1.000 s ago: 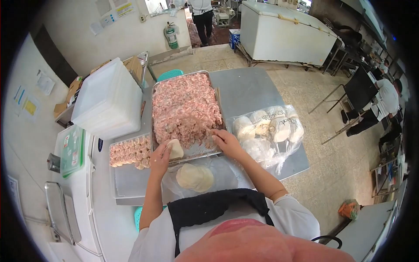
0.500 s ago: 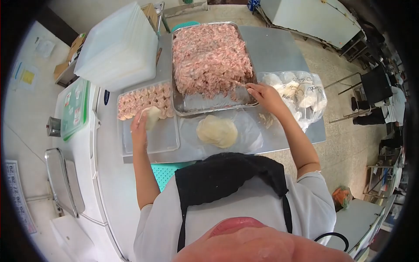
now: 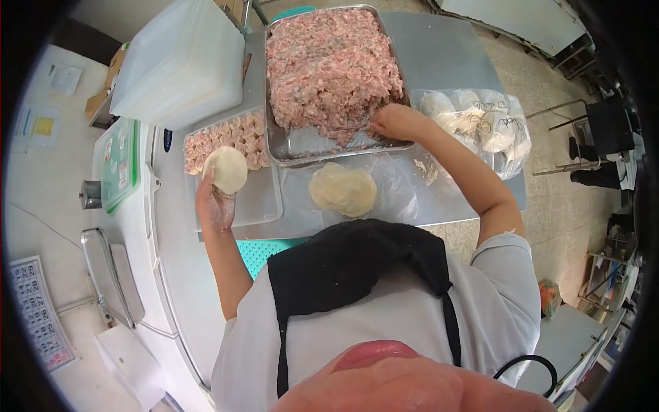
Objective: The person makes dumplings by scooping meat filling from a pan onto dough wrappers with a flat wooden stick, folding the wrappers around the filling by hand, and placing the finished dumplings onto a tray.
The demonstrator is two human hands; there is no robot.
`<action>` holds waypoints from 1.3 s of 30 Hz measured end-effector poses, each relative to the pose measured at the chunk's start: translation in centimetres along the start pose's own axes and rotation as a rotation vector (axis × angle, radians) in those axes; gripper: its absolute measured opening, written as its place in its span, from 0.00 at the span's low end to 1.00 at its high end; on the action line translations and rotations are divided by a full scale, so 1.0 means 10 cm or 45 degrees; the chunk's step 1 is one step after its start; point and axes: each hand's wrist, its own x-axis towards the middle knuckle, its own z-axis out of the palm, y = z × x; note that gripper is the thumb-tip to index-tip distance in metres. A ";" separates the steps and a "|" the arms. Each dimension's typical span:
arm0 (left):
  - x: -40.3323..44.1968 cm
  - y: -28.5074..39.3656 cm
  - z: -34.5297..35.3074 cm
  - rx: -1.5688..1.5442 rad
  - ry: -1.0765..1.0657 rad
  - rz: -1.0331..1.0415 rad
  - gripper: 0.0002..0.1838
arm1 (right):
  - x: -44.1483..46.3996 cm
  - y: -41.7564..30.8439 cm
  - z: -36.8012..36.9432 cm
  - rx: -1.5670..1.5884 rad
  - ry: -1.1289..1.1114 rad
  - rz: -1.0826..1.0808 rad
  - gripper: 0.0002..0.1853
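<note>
My left hand (image 3: 218, 199) holds a round dough wrapper (image 3: 230, 170) over the near part of a clear plastic tray (image 3: 271, 216). Open-topped dumplings (image 3: 237, 137) stand in rows at that tray's far end. My right hand (image 3: 398, 123) is closed at the near right of a deep metal pan (image 3: 322, 159) of pink minced meat (image 3: 333, 62). The thin stick it grips is mostly hidden by the fingers and meat. Between my hands, a stack of pale wrappers (image 3: 342, 190) rests on plastic film (image 3: 395, 192).
Tall stacked translucent trays (image 3: 182, 75) stand at the back left. A clear bag of pale dough pieces (image 3: 480, 127) lies on the right of the metal table (image 3: 446, 55). Left of the table is a white freezer (image 3: 175, 254) with a green-lidded container (image 3: 118, 165) on it.
My right hand has moved left and down into the meat with the stick. My left hand has turned, bringing the wrapper's flat face upward. The whole view has shifted slightly.
</note>
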 end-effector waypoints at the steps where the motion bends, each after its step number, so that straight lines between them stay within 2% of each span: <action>1: -0.01 0.02 0.08 0.035 -0.019 0.031 0.24 | 0.02 0.02 0.00 0.061 -0.104 -0.039 0.19; 2: -0.04 0.05 0.17 0.042 -0.017 0.025 0.24 | 0.02 0.03 -0.01 0.118 -0.209 -0.077 0.19; 4: -0.08 0.10 0.31 0.857 -0.221 0.349 0.23 | -0.07 -0.11 -0.13 0.158 -0.254 -0.075 0.19; 5: -0.07 0.07 0.30 0.857 -0.217 0.345 0.23 | -0.11 -0.16 -0.17 0.188 -0.300 -0.078 0.20; 7: -0.05 0.02 0.30 1.789 -0.446 0.958 0.27 | -0.14 -0.14 -0.20 0.263 -0.297 -0.077 0.20; 9: -0.13 -0.01 0.44 1.755 -0.349 0.896 0.26 | -0.14 -0.11 -0.25 0.333 -0.287 -0.075 0.20; 10: -0.16 -0.01 0.50 1.718 -0.261 0.827 0.25 | -0.14 -0.08 -0.29 0.463 -0.351 0.010 0.20; 12: -0.14 0.02 0.42 1.726 -0.318 0.828 0.22 | -0.13 -0.02 -0.26 0.589 -0.435 0.099 0.20; 14: -0.15 0.00 0.37 1.728 -0.378 0.831 0.19 | -0.11 0.05 -0.14 0.006 -0.051 -0.086 0.20; 17: -0.15 -0.03 0.36 1.814 -0.395 0.809 0.14 | -0.24 -0.26 -0.23 0.076 -0.236 -0.017 0.20; 20: -0.02 -0.25 0.34 1.705 -0.480 0.878 0.15 | -0.28 -0.12 -0.15 0.250 -0.136 -0.065 0.20; 21: 0.11 -0.43 0.30 1.301 -0.482 0.822 0.16 | -0.32 -0.12 -0.14 0.246 -0.132 -0.063 0.20; 22: 0.23 -0.56 0.29 0.900 -0.474 0.757 0.17 | -0.35 -0.13 -0.13 0.553 -0.144 0.007 0.20; 23: 0.31 -0.64 0.35 0.898 -0.471 0.766 0.17 | -0.36 -0.16 -0.14 0.859 -0.154 0.073 0.20; 24: 0.37 -0.73 0.45 0.405 -0.380 0.408 0.18 | -0.40 -0.27 -0.21 0.853 -0.150 0.067 0.20; 25: 0.42 -0.79 0.56 -0.083 -0.283 0.047 0.18 | -0.45 -0.45 -0.32 1.100 -0.069 0.112 0.19; 26: 0.49 -0.84 0.67 -0.079 -0.287 0.052 0.18 | -0.46 -0.58 -0.37 1.350 0.015 0.160 0.19; 28: 0.54 -0.93 0.93 -0.402 -0.214 -0.316 0.23 | -0.37 -0.67 -0.29 1.425 0.114 0.214 0.18; 30: 0.45 -0.94 1.23 -0.384 -0.305 -0.267 0.24 | -0.29 -0.76 -0.16 1.499 0.218 0.270 0.19; 32: 0.39 -0.80 1.43 -0.365 -0.389 -0.214 0.26 | -0.24 -0.86 0.04 1.412 0.513 0.201 0.19; 33: 0.35 -0.72 1.49 -0.588 -0.483 -0.273 0.30 | -0.24 -0.87 0.10 1.116 0.635 0.097 0.19; 34: 0.33 -0.68 1.53 -0.813 -0.576 -0.335 0.35 | -0.27 -0.83 0.13 1.119 0.645 0.099 0.19; 35: 0.32 -0.69 1.52 -0.811 -0.583 -0.337 0.35 | -0.33 -0.75 0.14 0.824 0.723 -0.013 0.19; 36: 0.33 -0.71 1.49 -0.787 -0.488 -0.409 0.39 | -0.36 -0.70 0.13 0.524 0.791 -0.121 0.19; 37: 0.36 -0.75 1.46 -0.761 -0.393 -0.483 0.43 | -0.45 -0.79 -0.06 0.521 0.797 -0.115 0.19; 39: 0.43 -0.87 1.41 -0.787 -0.323 -0.458 0.44 | -0.69 -0.93 -0.41 -0.034 0.363 0.170 0.17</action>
